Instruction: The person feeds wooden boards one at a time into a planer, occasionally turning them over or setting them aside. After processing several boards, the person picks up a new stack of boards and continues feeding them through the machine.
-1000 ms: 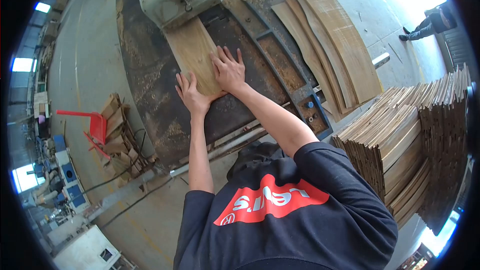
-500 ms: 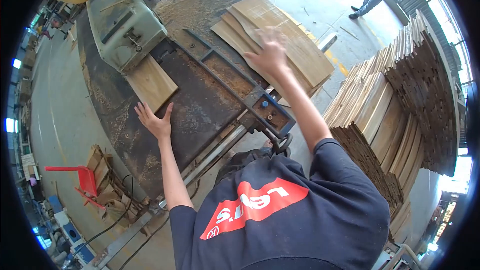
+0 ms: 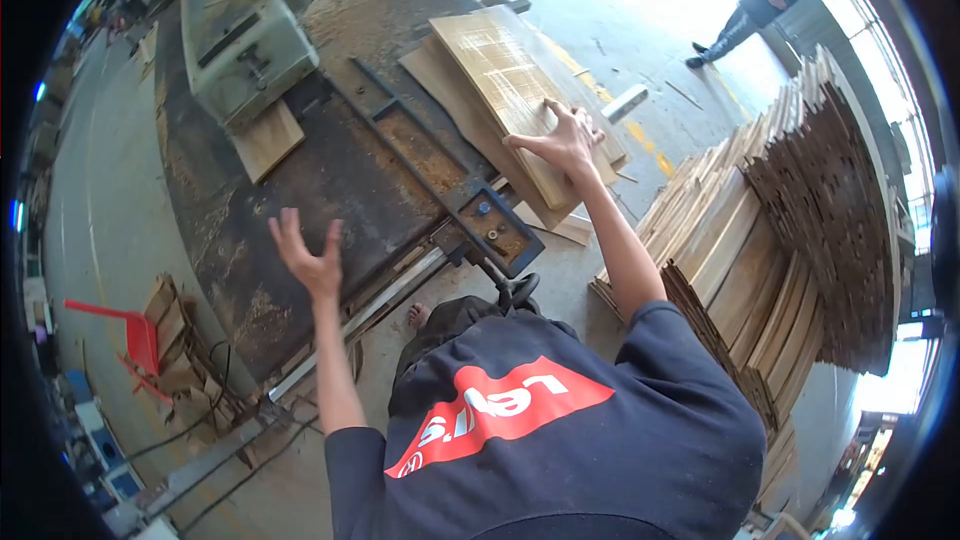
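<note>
On my head view I read "Levi's", partly creased, with a circled R in white on the red patch [image 3: 500,415] of the dark T-shirt [image 3: 620,460]. I have the right hand [image 3: 566,145] spread, fingers bent, on the near part of the top board [image 3: 490,65], which extends forward and left from it. My left hand [image 3: 312,262] is spread wide over the dark machine table [image 3: 350,185], apart from the wood piece [image 3: 268,142] jutting from under the machine housing [image 3: 240,65].
</note>
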`<act>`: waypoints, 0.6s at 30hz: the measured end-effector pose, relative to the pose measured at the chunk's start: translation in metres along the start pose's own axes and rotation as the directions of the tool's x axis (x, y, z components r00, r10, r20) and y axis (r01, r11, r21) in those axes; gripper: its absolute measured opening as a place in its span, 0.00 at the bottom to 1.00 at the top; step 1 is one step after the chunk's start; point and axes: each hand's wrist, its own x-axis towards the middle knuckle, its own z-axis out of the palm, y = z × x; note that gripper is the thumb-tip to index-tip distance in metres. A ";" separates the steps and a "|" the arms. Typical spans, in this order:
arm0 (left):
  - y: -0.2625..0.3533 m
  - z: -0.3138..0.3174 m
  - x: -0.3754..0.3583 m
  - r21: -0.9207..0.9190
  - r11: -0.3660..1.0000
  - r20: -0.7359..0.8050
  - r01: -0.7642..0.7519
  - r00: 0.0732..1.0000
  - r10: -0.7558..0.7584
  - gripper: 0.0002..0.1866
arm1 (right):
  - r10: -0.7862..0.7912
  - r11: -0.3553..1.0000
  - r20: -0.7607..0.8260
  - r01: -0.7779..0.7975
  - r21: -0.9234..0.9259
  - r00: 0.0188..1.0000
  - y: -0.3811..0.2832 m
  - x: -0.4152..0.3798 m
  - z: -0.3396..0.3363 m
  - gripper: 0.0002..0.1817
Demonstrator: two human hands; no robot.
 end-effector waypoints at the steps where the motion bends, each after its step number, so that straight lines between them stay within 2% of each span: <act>1: 0.028 -0.006 -0.014 -0.087 0.994 0.046 0.070 0.997 -0.067 0.46 | -0.019 1.000 0.019 0.019 0.008 1.000 -0.005 -0.010 0.002 0.63; 2: 0.056 -0.012 -0.027 -0.170 0.975 0.096 0.144 0.987 -0.129 0.49 | -0.012 0.901 0.187 -0.070 0.429 0.982 -0.007 -0.017 0.005 0.59; 3: 0.081 -0.019 -0.038 -0.242 0.954 0.189 0.175 0.973 -0.131 0.54 | -0.068 0.632 0.344 -0.227 0.741 0.936 -0.011 -0.028 0.007 0.56; 4: 0.105 -0.024 -0.047 -0.313 0.925 0.277 0.214 0.952 -0.127 0.60 | -0.133 0.430 0.425 -0.334 0.839 0.895 -0.028 -0.051 -0.004 0.49; 5: 0.130 -0.032 -0.052 -0.323 0.924 0.346 0.205 0.934 -0.086 0.65 | -0.232 0.356 0.493 -0.399 0.845 0.838 -0.026 -0.053 0.013 0.44; 6: 0.151 -0.038 -0.058 -0.333 0.921 0.410 0.202 0.911 -0.052 0.70 | -0.313 0.078 0.595 -0.604 0.793 0.740 -0.037 -0.071 0.017 0.43; 7: 0.163 -0.040 -0.065 -0.308 0.925 0.403 0.224 0.911 -0.086 0.70 | -0.420 -0.180 0.656 -0.766 0.617 0.627 -0.052 -0.093 0.023 0.41; 8: 0.172 -0.043 -0.071 -0.355 0.876 0.496 0.326 0.860 -0.119 0.75 | -0.519 -0.241 0.600 -0.777 0.581 0.609 -0.067 -0.104 0.033 0.40; 9: 0.177 -0.046 -0.077 -0.390 0.816 0.582 0.426 0.801 -0.139 0.80 | -0.634 -0.308 0.564 -0.842 0.443 0.529 -0.079 -0.116 0.038 0.40; 10: 0.179 -0.047 -0.083 -0.365 0.821 0.573 0.439 0.801 -0.174 0.80 | -0.621 -0.318 0.591 -0.854 0.411 0.515 -0.094 -0.131 0.046 0.40; 11: 0.178 -0.047 -0.089 -0.406 0.789 0.496 0.461 0.837 -0.233 0.83 | -0.607 -0.331 0.614 -0.863 0.382 0.504 -0.107 -0.142 0.052 0.39; 12: 0.174 -0.049 -0.093 -0.450 0.759 0.414 0.470 0.863 -0.289 0.86 | -0.628 -0.317 0.615 -0.878 0.359 0.478 -0.114 -0.145 0.063 0.39; 13: 0.167 -0.057 -0.096 -0.429 0.770 0.401 0.473 0.863 -0.307 0.86 | -0.636 -0.257 0.645 -0.904 0.340 0.424 -0.120 -0.148 0.077 0.37; 15: 0.148 -0.077 -0.101 -0.189 0.909 0.319 0.371 0.899 -0.301 0.86 | -0.651 -0.195 0.670 -0.932 0.306 0.356 -0.128 -0.157 0.097 0.36; 17: 0.124 -0.088 -0.099 -0.165 0.910 0.330 0.382 0.890 -0.314 0.86 | -0.562 0.169 0.745 -0.833 0.528 0.359 -0.126 -0.163 0.105 0.32; 18: 0.115 -0.091 -0.096 -0.160 0.907 0.345 0.390 0.883 -0.319 0.87 | -0.535 0.200 0.699 -0.734 0.650 0.474 -0.129 -0.172 0.117 0.29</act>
